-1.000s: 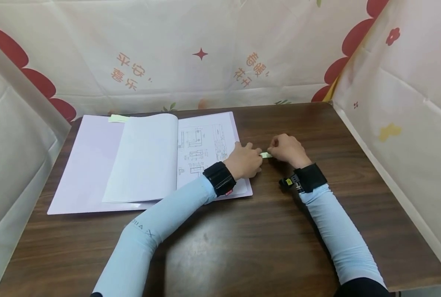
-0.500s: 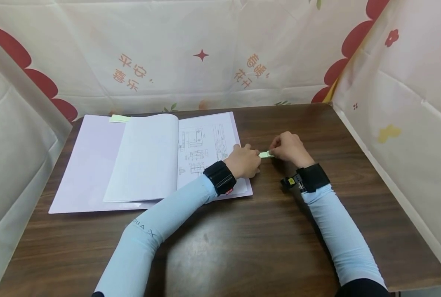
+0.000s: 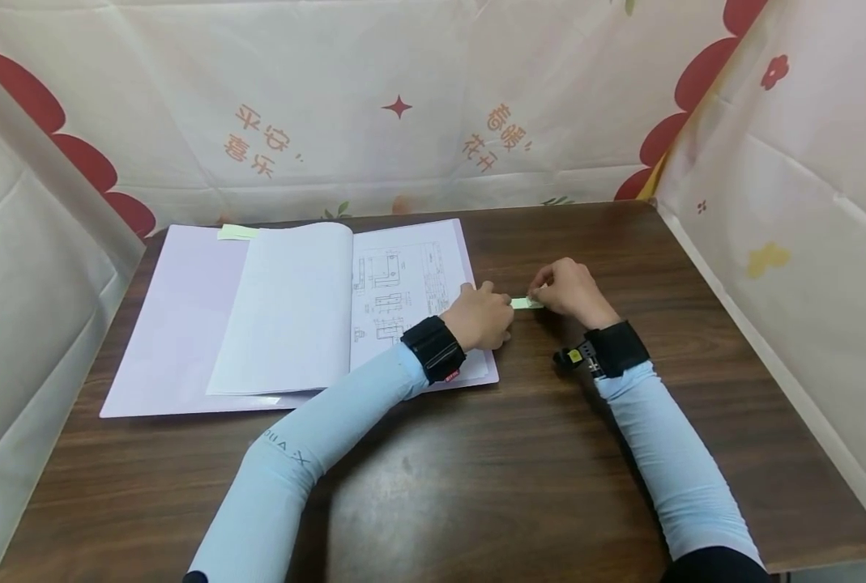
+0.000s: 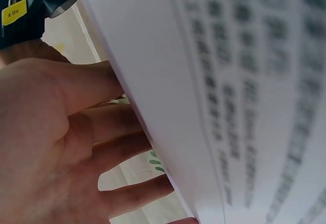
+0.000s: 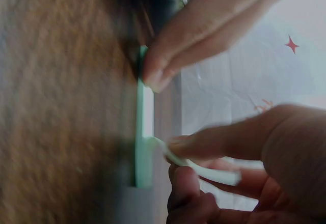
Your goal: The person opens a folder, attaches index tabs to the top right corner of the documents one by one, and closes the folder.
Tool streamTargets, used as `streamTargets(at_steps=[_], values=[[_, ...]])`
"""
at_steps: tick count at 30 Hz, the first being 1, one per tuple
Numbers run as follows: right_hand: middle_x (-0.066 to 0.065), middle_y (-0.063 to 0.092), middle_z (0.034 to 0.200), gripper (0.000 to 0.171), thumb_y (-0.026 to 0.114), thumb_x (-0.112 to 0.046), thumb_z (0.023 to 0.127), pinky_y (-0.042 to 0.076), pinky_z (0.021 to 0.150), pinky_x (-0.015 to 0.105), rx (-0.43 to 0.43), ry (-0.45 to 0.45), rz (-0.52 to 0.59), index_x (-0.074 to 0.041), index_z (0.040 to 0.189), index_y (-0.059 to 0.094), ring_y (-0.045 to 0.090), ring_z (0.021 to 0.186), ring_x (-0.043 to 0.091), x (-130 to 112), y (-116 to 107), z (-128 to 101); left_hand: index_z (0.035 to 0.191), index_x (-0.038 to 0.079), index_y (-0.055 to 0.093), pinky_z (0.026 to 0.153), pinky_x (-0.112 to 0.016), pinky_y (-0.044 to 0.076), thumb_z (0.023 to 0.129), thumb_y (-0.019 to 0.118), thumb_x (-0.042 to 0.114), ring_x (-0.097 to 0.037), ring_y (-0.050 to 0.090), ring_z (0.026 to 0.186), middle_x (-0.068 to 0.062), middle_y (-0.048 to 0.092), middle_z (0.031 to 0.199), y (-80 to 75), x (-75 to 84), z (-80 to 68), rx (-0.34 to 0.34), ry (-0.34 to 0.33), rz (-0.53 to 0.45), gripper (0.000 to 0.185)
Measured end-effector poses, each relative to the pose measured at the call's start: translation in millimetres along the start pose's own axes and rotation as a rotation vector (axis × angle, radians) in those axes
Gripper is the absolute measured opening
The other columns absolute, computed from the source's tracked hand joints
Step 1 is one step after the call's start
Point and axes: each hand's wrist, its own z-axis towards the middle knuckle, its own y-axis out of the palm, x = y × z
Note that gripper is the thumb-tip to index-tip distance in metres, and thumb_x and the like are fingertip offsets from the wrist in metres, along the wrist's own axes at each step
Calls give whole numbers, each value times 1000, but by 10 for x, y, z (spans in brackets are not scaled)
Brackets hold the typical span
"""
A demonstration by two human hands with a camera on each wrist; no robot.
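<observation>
A narrow pad of pale green sticky notes (image 3: 523, 304) lies on the brown table just right of an open folder (image 3: 155, 340) with drawing pages. My left hand (image 3: 479, 317) reaches over the folder's right edge, its fingertips pressing on the far end of the pad in the right wrist view. Spread, fairly straight fingers of this hand show in the left wrist view. With thumb and fingers, my right hand (image 3: 568, 290) pinches a thin sticky-note strip (image 5: 216, 174), which curls up from the pad (image 5: 144, 165).
Another green sticky strip (image 3: 237, 232) sticks out at the folder's top left. The left page (image 3: 283, 316) is turned over, and a technical drawing (image 3: 385, 279) shows on the right page. Printed cloth (image 3: 316, 73) hangs around the table's back and sides.
My right hand has shifted slightly right, with more of the green pad showing between the hands. My left hand stays almost in place, its fingers drawn together a little.
</observation>
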Motion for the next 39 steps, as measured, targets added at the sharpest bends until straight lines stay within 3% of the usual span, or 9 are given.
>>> streamTargets(at_steps=[9, 14, 20, 24, 28, 31, 34, 39], values=[[10, 65, 82, 19, 79, -18, 90, 43, 66, 34, 20, 33, -15, -2, 84, 71, 56, 80, 27, 14, 46, 23, 130, 20, 71, 105, -54, 48, 105, 56, 46, -26, 54, 122, 0, 64, 140, 15, 14, 6, 10, -5, 24, 39], [10, 65, 82, 21, 74, -20, 93, 42, 65, 33, 13, 47, -39, -1, 84, 71, 57, 78, 26, 156, -147, -22, 128, 19, 73, 107, -58, 46, 105, 55, 43, -26, 55, 122, -1, 67, 136, -27, 26, 2, 18, -4, 14, 38], [15, 67, 84, 15, 66, -13, 96, 44, 63, 34, 86, 69, -26, 1, 92, 68, 61, 76, 27, 300, -372, -90, 130, 20, 72, 108, -59, 43, 104, 58, 43, -27, 51, 124, -1, 63, 143, -36, 26, -2, -2, -8, -47, 37], [24, 70, 108, 21, 69, -16, 96, 46, 71, 37, 113, 70, 15, 2, 107, 71, 60, 91, 34, 274, -391, -91, 133, 19, 68, 110, -61, 41, 103, 58, 48, -29, 48, 129, -2, 55, 149, -3, 29, -4, -16, -7, -67, 43], [26, 65, 125, 26, 74, -21, 95, 44, 77, 41, 155, 40, 50, 1, 109, 75, 53, 102, 37, 170, -310, -73, 145, 14, 57, 112, -61, 41, 103, 57, 52, -31, 45, 137, -6, 45, 157, 43, -5, -65, -5, -5, -71, 57], [24, 67, 122, 23, 77, -21, 93, 43, 75, 40, 167, -2, 60, -1, 104, 75, 53, 98, 35, 102, -249, -77, 158, 12, 42, 116, -62, 38, 102, 56, 55, -36, 37, 148, -11, 31, 167, 70, -83, -183, 32, -22, -101, 72], [22, 68, 119, 18, 76, -20, 94, 41, 73, 39, 150, -37, 56, -3, 101, 74, 53, 94, 33, 36, -215, -80, 163, 15, 31, 119, -65, 33, 101, 57, 55, -40, 28, 154, -12, 21, 172, 100, -233, -403, 72, -73, -196, 79], [21, 71, 113, 13, 76, -15, 93, 40, 77, 40, 148, -127, 59, -4, 98, 75, 54, 97, 33, -101, -186, -5, 162, 18, 33, 117, -69, 33, 101, 60, 53, -42, 32, 152, -13, 28, 170, 196, -537, -843, 86, -173, -324, 76]])
